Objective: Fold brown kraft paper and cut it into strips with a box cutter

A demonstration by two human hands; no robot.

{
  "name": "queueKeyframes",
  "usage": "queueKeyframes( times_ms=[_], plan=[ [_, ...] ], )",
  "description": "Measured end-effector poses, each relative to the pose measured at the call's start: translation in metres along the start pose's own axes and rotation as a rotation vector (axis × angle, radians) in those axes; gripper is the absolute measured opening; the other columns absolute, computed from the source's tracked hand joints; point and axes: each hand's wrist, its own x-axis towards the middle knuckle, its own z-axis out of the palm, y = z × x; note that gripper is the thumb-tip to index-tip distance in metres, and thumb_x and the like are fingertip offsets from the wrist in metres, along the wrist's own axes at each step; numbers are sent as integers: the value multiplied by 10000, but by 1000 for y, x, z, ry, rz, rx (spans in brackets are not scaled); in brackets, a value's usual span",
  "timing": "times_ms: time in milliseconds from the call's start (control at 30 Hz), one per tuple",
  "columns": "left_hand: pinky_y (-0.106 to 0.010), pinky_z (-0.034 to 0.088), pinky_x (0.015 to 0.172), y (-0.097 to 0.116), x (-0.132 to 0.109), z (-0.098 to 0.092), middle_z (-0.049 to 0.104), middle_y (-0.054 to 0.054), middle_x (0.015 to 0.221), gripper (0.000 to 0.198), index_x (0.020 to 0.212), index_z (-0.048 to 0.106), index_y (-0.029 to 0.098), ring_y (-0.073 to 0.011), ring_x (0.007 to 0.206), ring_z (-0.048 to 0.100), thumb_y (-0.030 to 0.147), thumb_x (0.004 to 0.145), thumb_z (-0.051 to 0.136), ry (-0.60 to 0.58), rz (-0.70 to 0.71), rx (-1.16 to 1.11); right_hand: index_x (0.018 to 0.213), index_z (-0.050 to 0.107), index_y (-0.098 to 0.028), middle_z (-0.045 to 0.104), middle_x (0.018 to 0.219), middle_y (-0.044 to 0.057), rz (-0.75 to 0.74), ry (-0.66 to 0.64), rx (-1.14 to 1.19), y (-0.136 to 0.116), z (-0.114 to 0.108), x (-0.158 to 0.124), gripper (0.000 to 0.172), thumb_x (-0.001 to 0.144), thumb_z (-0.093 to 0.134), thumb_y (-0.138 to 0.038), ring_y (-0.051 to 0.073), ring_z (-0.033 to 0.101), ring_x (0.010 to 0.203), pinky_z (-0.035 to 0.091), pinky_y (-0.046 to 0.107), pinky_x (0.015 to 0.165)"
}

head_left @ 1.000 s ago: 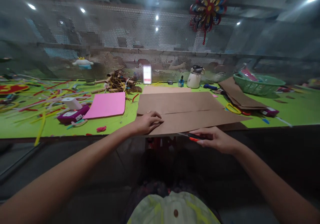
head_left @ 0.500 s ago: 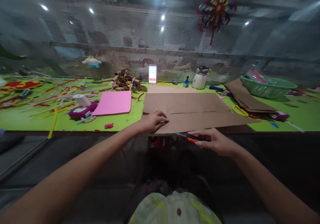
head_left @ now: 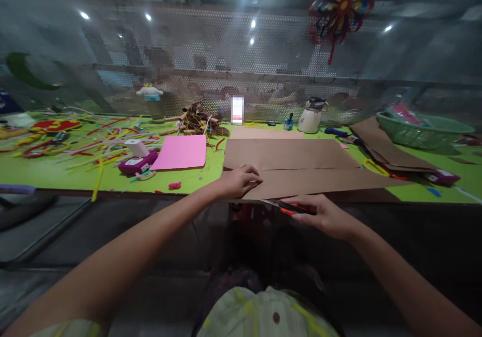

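A large brown cardboard sheet (head_left: 293,153) lies along the table's front edge, with a long line across it separating a front strip (head_left: 320,181). My left hand (head_left: 241,180) rests on the left end of that strip, fingers stretched out and slightly bent, pressing it down; its thumb is mostly hidden. Just below the near edge, my right hand (head_left: 326,215) is closed around a utility knife (head_left: 289,208) with a black and orange-red handle. Its thin silver blade points left, touching or very close to the strip's edge; I cannot tell which.
Pink foam sheet (head_left: 181,152), purple power strip (head_left: 137,162) and many pipe cleaners (head_left: 94,143) lie left. Bundled sticks (head_left: 201,120), a lit phone (head_left: 237,110) and a white jug (head_left: 311,117) stand behind. Yellow-handled scissors (head_left: 372,167), cardboard pieces (head_left: 391,148) and a green basket (head_left: 440,130) are right.
The view has turned slightly left, so everything shifts right in the picture. Both hands keep nearly the same places on the cardboard; the knife blade shows a little more.
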Motion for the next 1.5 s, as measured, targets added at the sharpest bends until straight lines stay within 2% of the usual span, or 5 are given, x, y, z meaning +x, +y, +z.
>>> queueKeyframes(
  times_ms=[233,433,567,1067,1500],
  plan=[
    [-334,405,940,3,1,-4,582,-122,1123,296,1115,644,164,-197,1035,525,286,944,434,-9,12,6,1181,638,-213,657,1172,61,14,-6,25,-2,4,2,393,819,640,-365,228,596,1067,455,378,955],
    [-246,451,798,-7,10,-27,632,-112,1009,245,1033,676,138,-157,879,594,276,908,516,-173,15,-31,1193,632,-234,644,1196,59,24,-8,9,-1,5,0,377,839,613,-363,235,586,1079,443,386,964],
    [-241,450,799,-13,-1,-36,636,-118,1014,200,998,688,125,-150,865,599,205,882,547,-160,-2,-7,1215,616,-239,622,1234,67,20,-12,10,-1,6,-3,389,849,600,-370,249,564,1119,425,407,986],
    [-341,411,936,-20,-23,-19,563,-117,1128,299,1106,594,173,-185,1042,526,303,970,361,-39,45,-22,1211,620,-240,636,1204,71,9,30,-50,-8,15,0,367,864,575,-351,253,581,1080,435,417,972],
    [-322,402,941,-15,-21,-25,560,-123,1123,296,1108,594,148,-189,1047,526,272,970,364,-110,61,28,1218,613,-251,637,1209,46,-47,5,-41,-18,34,17,356,866,580,-300,221,583,1085,426,369,981]
  ],
)
